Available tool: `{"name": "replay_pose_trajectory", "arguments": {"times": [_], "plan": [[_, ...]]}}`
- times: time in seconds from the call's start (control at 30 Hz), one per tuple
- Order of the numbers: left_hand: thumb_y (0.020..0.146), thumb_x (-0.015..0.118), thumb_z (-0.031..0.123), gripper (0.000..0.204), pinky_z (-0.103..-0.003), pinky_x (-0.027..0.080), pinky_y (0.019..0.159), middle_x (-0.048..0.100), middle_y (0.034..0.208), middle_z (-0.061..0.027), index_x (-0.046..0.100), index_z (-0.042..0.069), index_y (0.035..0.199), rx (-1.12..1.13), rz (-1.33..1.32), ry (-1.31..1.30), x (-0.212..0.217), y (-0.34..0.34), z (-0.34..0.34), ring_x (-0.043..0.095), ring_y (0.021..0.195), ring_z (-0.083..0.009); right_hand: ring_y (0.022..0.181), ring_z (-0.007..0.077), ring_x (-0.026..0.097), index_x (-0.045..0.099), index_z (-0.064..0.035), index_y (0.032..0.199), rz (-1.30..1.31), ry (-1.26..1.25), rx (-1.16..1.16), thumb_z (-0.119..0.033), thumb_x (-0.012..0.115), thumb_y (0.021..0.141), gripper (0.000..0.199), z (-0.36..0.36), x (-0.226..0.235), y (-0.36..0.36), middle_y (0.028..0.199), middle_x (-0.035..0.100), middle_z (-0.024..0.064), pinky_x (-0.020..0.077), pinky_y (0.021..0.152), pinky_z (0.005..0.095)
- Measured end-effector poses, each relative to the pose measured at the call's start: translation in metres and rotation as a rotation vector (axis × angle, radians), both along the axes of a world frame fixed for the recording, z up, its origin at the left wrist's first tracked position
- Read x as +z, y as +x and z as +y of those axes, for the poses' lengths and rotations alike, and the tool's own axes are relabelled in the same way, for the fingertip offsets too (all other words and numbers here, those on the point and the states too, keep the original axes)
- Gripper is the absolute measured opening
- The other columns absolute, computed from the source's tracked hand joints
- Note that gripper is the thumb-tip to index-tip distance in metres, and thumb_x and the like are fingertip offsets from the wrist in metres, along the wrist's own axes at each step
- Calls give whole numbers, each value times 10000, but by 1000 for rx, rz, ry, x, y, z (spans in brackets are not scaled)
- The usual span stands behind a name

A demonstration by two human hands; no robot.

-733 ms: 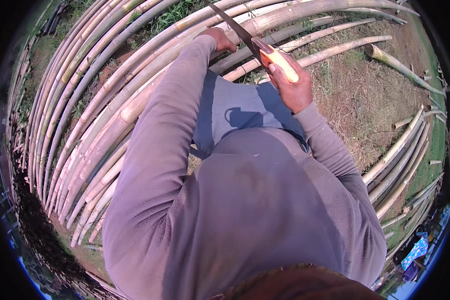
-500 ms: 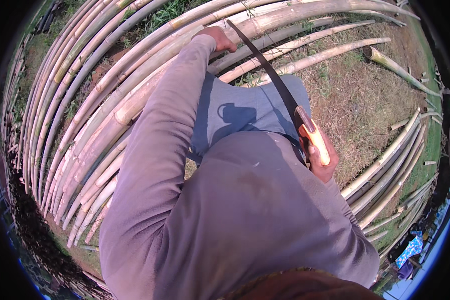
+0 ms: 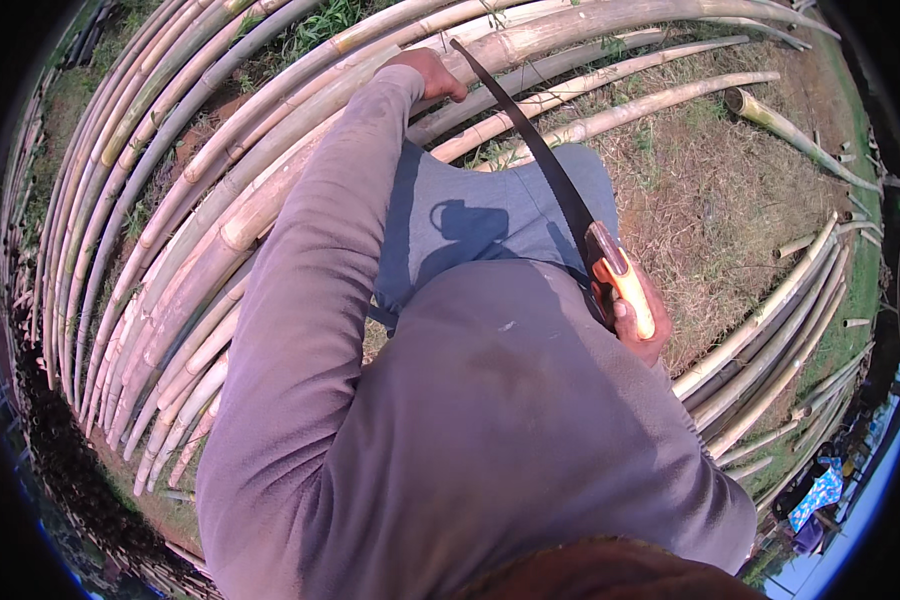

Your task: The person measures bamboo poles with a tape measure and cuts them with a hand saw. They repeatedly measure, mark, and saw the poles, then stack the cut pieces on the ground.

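I look down over my own grey-sleeved chest and blue trousers at a wide bed of long bamboo poles lying on dry grass. My left hand (image 3: 432, 72) is stretched far forward, fingers wrapped over a thick pale bamboo pole (image 3: 530, 40) that runs left to right across the top of the view, curving with the lens. My right hand (image 3: 638, 318) sits close to my body by my right hip, fist closed tight on the yellow wooden handle of a long, dark, curved blade (image 3: 530, 150). The blade's long axis slants up and to the left from that fist, and its tip ends just beside my left hand and the gripped pole. So the pole lies ahead of me, crosswise to the blade; the left hand is on it, the right well back. More poles (image 3: 770, 340) lie at my right.
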State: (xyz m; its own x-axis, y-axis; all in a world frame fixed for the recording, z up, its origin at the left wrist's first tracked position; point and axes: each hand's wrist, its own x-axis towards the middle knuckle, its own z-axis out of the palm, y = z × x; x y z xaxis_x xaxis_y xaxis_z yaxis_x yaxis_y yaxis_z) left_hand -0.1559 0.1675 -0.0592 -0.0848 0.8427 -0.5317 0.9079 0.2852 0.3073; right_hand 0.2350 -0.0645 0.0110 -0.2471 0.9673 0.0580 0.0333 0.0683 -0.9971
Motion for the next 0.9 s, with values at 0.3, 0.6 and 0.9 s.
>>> {"name": "replay_pose_trajectory", "arguments": {"times": [0.3, 0.6, 0.9], "plan": [[649, 807, 514, 709, -425, 527, 1006, 701, 1286, -166, 750, 69, 1198, 9, 24, 45, 20, 15, 3, 683, 1156, -327, 876, 106, 654, 663, 44, 1255, -67, 184, -37, -138, 742, 958, 358, 157, -45, -146, 1024, 747, 125, 545, 774, 268], [658, 792, 510, 700, -413, 532, 999, 701, 1288, -154, 742, 77, 1205, 47, 26, -1, 10, 5, -11, 688, 1145, -321, 1217, 279, 648, 533, 98, 1393, 79, -74, 5, -40, 643, 987, 443, 29, -7, -32, 1358, 621, 215, 547, 1004, 367], [648, 792, 511, 728, -412, 524, 979, 706, 1234, -221, 741, -26, 1138, 34, 2, 88, 21, 8, -15, 687, 1113, -357, 1014, 159, 685, 587, 64, 1349, -81, 12, 25, -74, 682, 981, 404, 101, -13, -100, 1201, 709, 132, 553, 868, 280]]}}
